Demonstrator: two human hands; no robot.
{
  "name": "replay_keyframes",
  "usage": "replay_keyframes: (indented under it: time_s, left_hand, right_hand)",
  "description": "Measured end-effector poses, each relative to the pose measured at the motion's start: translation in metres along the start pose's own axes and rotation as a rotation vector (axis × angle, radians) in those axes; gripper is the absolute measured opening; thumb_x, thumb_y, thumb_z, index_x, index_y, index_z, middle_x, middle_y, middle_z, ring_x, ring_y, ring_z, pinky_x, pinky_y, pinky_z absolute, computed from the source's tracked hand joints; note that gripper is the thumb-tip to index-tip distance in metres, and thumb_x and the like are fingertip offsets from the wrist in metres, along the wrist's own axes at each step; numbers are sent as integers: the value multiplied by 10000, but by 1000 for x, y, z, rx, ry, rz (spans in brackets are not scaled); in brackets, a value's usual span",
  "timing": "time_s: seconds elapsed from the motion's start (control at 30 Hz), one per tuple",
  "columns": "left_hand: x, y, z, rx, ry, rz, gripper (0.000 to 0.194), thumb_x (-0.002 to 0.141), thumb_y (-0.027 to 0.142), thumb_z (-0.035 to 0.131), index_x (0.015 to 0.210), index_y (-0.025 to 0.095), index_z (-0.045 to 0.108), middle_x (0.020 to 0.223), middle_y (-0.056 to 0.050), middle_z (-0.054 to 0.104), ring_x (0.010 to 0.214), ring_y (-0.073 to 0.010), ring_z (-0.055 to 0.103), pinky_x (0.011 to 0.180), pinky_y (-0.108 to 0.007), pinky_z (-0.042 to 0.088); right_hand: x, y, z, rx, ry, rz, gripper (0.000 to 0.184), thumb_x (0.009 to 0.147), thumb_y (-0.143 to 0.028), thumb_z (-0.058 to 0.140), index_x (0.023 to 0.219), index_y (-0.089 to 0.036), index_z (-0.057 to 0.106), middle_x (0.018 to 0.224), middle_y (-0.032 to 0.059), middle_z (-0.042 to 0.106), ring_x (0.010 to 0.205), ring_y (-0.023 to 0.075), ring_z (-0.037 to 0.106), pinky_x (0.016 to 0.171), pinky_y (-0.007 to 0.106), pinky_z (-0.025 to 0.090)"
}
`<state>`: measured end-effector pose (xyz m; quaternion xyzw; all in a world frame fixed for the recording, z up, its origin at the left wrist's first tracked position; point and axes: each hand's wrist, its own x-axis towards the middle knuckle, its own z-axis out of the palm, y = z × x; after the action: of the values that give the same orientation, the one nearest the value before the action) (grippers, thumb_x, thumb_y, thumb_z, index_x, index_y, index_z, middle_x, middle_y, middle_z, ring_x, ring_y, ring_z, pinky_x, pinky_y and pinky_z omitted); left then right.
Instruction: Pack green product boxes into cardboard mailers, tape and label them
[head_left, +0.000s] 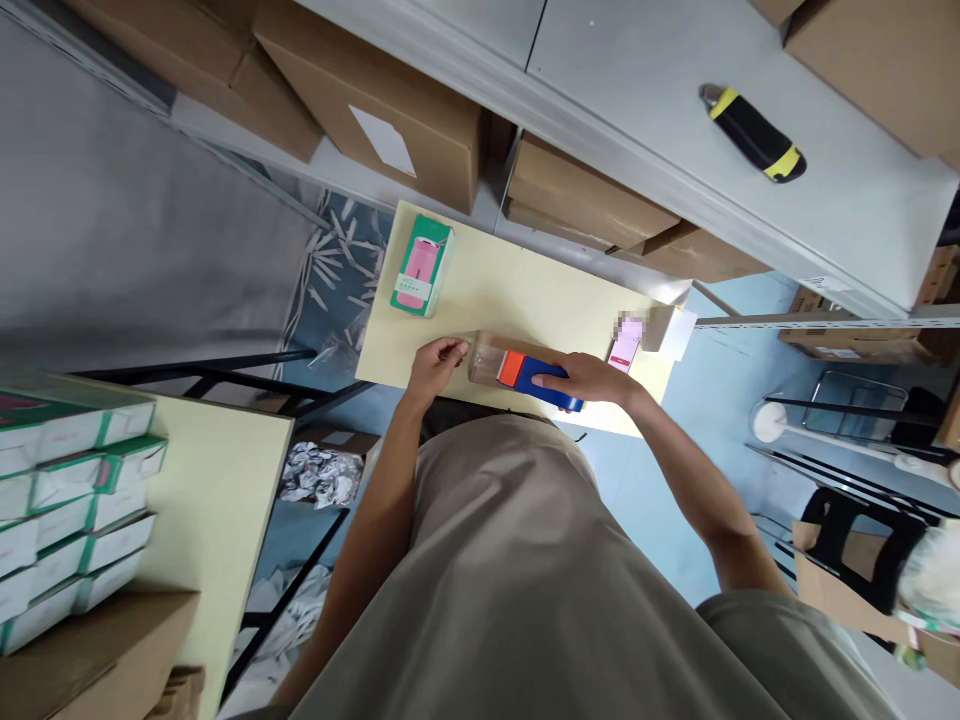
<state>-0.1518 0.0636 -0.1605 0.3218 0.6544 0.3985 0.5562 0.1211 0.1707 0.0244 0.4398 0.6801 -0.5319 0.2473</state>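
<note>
My right hand (589,378) is wrapped round a blue and orange object (541,380), held low over the near edge of the pale yellow table (517,270). Its left end carries a clear, see-through part (487,360); I cannot tell what kind of thing it is. Beside that clear end my left hand (436,368) is closed in a pinch, with thumb and fingertips together. Whatever it holds is too small to make out. Farther back on the left lies a green box (421,265) with a pink tumbler pictured on it.
A phone (626,345) rests on the table's right side by a white box (670,330). Cardboard boxes (405,110) fill the shelf behind; a black and yellow utility knife (754,135) lies above. Stacked green and white boxes (71,500) occupy the left table (217,470).
</note>
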Motion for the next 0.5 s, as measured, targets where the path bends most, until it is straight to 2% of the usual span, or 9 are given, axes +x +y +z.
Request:
replay_keyframes:
  time_s: [0.13, 0.23, 0.3, 0.37, 0.43, 0.5]
  left_hand:
    - [0, -7, 13, -8, -7, -14, 589, 812, 736, 737, 986, 172, 733, 817, -49, 710, 736, -181, 625, 719, -321, 547]
    - [-8, -8, 14, 139, 79, 3, 560, 882, 621, 696, 1216, 171, 698, 900, -56, 724, 763, -185, 660, 736, -324, 564]
    - [-17, -2, 9, 290, 107, 98, 625, 917, 525, 671, 1424, 166, 613, 1112, -117, 751, 901, -214, 719, 829, -363, 596]
    - [-26, 9, 4, 437, 21, 270, 786, 910, 465, 689, 1604, 167, 471, 1455, -211, 659, 1237, -293, 703, 1019, -446, 587]
    - [-32, 26, 3, 600, -163, 443, 1035, 852, 455, 777, 1723, 169, 297, 1730, -261, 407, 1589, -397, 442, 1218, -548, 465]
    - [-32, 43, 8, 784, -330, 560, 1250, 777, 472, 872, 1766, 146, 180, 1828, -272, 195, 1710, -470, 144, 1326, -636, 289]
  right_hand:
    - [2, 4, 2, -5, 9, -29, 627, 1044, -669, 596, 1456, -201, 668, 945, 78, 817, 811, 228, 741, 705, 302, 491]
    - [4, 7, 4, -6, 8, -29, 607, 1036, -680, 601, 1404, -207, 697, 964, 87, 825, 830, 236, 750, 709, 303, 496]
    - [6, 8, 6, -14, 12, -29, 599, 1032, -689, 600, 1375, -210, 711, 995, 91, 829, 838, 237, 754, 713, 307, 500]
    - [7, 8, 6, -22, 22, -34, 600, 1028, -689, 604, 1368, -207, 715, 1006, 87, 828, 831, 231, 751, 715, 309, 499]
    - [8, 8, 6, -18, 29, -39, 605, 1019, -693, 616, 1342, -195, 728, 983, 86, 823, 814, 228, 745, 712, 313, 494]
    - [8, 8, 5, -7, 24, -42, 610, 1007, -712, 622, 1272, -180, 758, 933, 90, 814, 797, 232, 739, 707, 321, 490]
